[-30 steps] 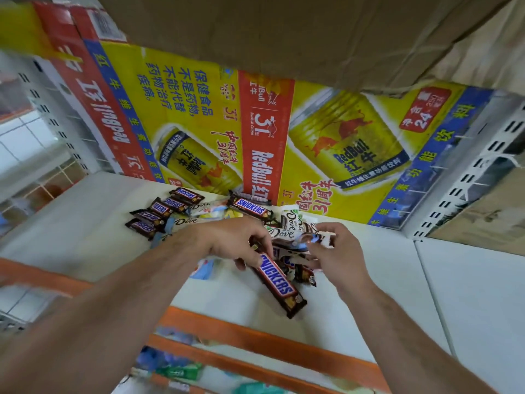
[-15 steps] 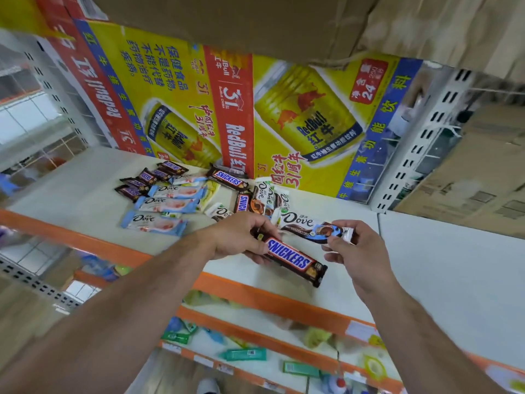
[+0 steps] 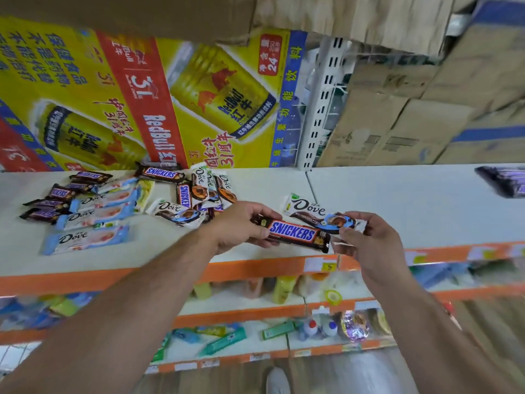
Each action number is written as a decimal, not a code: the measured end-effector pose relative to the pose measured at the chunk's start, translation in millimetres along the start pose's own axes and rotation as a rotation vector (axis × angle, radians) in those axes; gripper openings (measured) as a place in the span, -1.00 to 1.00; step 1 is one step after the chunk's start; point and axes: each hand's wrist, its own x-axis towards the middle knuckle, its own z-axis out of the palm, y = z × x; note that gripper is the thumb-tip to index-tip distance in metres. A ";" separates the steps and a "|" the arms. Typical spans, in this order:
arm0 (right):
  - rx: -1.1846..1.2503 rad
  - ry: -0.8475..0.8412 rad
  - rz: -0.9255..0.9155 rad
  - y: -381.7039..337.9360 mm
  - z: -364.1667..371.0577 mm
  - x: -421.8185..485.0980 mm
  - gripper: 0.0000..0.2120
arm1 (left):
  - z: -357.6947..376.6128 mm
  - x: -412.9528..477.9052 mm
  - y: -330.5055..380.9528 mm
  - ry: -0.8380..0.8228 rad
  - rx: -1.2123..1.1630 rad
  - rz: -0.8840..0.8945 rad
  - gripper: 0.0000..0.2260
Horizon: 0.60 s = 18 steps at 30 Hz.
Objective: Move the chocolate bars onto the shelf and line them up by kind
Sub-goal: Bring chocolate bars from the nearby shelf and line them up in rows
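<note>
Head view: left hand (image 3: 241,223) grips Snickers bar (image 3: 295,233); right hand (image 3: 366,240) pinches white Dove bar (image 3: 315,216) by its end, both above the shelf (image 3: 383,200) front. Best: lay each beside its own kind, Snickers with the dark bars (image 3: 54,200) far left, wrappers parallel.

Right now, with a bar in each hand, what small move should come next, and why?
Probably carry the brown Snickers bar in the left hand back left, beside the small dark Snickers bars at the white shelf's far left. The right hand pinches a white-and-brown Dove bar, which likely belongs with the loose matching Dove bar.
</note>
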 end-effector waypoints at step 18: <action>0.098 0.359 -0.046 5.2 -211.0 -57.9 -0.76 | 216.4 57.4 42.2 -0.354 0.110 0.054 -0.66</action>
